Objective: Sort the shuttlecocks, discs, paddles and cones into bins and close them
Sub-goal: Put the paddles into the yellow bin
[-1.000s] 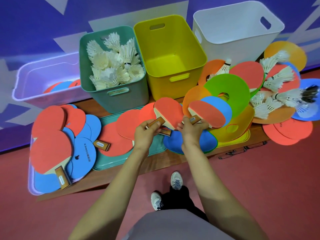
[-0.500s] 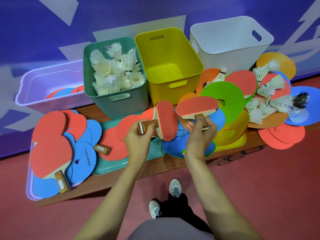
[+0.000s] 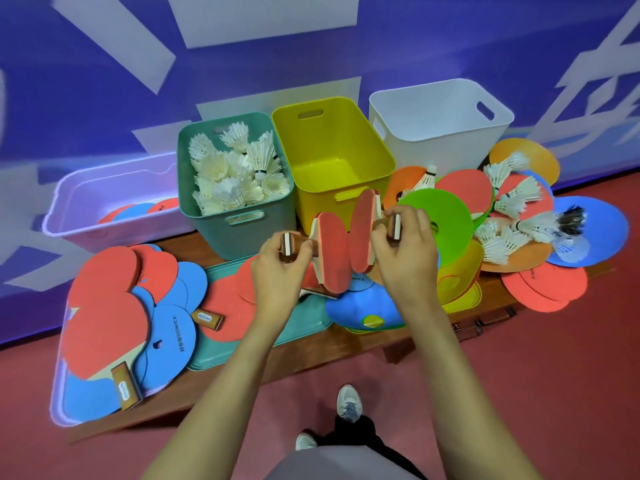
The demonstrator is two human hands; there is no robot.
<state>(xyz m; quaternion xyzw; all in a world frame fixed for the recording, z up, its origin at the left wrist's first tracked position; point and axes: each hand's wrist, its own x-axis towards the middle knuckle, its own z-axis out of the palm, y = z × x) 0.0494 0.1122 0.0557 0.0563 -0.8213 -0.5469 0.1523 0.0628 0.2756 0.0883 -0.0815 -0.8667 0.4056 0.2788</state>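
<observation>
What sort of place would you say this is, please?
Probably a sports hall or gym: red sports flooring, a blue wall with big white graphics, and a wooden bench piled with paddles, shuttlecocks and flat training discs.

Both hands lifted their 2 paddles off the pile; the right paddle turned edge-on beside the left paddle.

The head-worn wide-angle camera is looking forward and steeply down from the person's standing position, framing the bench and bins close in, with wall above and shoes below.
</observation>
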